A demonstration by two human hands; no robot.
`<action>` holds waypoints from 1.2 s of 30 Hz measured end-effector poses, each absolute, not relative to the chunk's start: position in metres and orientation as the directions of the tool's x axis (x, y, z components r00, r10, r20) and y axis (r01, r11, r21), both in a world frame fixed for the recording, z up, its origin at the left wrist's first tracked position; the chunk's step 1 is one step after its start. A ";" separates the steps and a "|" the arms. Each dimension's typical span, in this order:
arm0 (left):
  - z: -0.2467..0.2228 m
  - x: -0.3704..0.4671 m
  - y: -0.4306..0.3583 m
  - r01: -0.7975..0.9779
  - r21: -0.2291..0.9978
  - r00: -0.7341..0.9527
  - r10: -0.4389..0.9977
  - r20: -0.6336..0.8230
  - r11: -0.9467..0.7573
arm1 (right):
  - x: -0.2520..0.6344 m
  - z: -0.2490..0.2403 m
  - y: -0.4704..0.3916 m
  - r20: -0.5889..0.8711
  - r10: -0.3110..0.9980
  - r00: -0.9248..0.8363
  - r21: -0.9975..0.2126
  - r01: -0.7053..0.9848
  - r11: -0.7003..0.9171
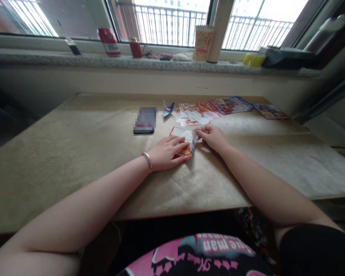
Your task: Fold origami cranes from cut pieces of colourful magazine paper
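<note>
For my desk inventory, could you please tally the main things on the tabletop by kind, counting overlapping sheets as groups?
Folded papers: 2 (held paper, blue paper)
Groups of printed sheets: 3 (red-and-white group, larger purple group, smaller purple group)
Dark rectangular object: 1
Total: 6

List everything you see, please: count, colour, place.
Table: 1, beige, foreground
Sill: 1, grey, background
Paper: 1, red-white, table
Phone: 1, dark, table
Scrap: 1, blue, table
Sheets: several, red-white, beyond paper
Cards: several, multicoloured, table right
Can: 1, red-white, sill
Bottle: 1, red, sill
Cup: 1, yellowish, sill
Block: 1, yellow, sill
Sill clutter: several, mixed
Windows: several, bright, background
Bracelet: 1, silver, left wrist
Shirt: 1, black-pink, bottom
Left hand: 1, bare, on paper
Right hand: 1, bare, pinching paper
</note>
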State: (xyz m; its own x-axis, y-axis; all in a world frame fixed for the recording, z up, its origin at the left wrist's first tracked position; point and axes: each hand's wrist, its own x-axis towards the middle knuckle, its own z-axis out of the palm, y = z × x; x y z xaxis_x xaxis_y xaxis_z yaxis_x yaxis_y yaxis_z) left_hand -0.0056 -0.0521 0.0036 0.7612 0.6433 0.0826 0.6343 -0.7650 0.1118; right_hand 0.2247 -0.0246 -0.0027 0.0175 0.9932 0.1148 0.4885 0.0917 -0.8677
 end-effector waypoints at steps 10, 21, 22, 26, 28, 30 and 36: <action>0.002 -0.006 -0.051 0.634 0.102 0.764 0.641 0.076 -0.767 | 0.228 -0.011 -0.022 0.231 0.970 -0.078 -0.754 0.615 0.229; 0.003 -0.007 -0.051 0.634 0.114 0.766 0.642 0.048 -0.765 | 0.231 -0.010 -0.024 0.093 0.990 -0.110 -0.820 0.556 0.139; 0.003 -0.007 -0.051 0.634 0.114 0.766 0.641 0.048 -0.765 | 0.231 -0.010 -0.023 0.075 0.990 -0.116 -0.834 0.536 0.126; 0.003 -0.006 -0.051 0.648 0.133 0.751 0.658 0.052 -0.750 | 0.232 -0.011 -0.021 0.030 0.989 -0.142 -0.922 0.379 0.083; 0.003 -0.006 -0.051 0.658 0.168 0.734 0.675 0.075 -0.734 | 0.232 -0.011 -0.022 0.031 0.989 -0.147 -0.945 0.318 0.077; 0.002 -0.006 -0.051 0.662 0.214 0.716 0.690 0.102 -0.719 | 0.231 -0.009 -0.024 0.018 0.987 -0.158 -0.943 0.327 0.069; -0.002 -0.008 -0.049 0.642 0.271 0.709 0.690 0.147 -0.717 | 0.225 -0.004 -0.032 -0.021 0.988 -0.151 -0.895 0.443 0.048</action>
State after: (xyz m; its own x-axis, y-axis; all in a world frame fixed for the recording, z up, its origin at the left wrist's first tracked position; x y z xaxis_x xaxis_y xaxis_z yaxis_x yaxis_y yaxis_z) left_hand -0.0075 -0.0489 -0.0016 0.7087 0.6901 0.1469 0.6422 -0.7172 0.2708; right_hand 0.2247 -0.0324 -0.0044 -0.1507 0.9883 -0.0212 0.4434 0.0485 -0.8950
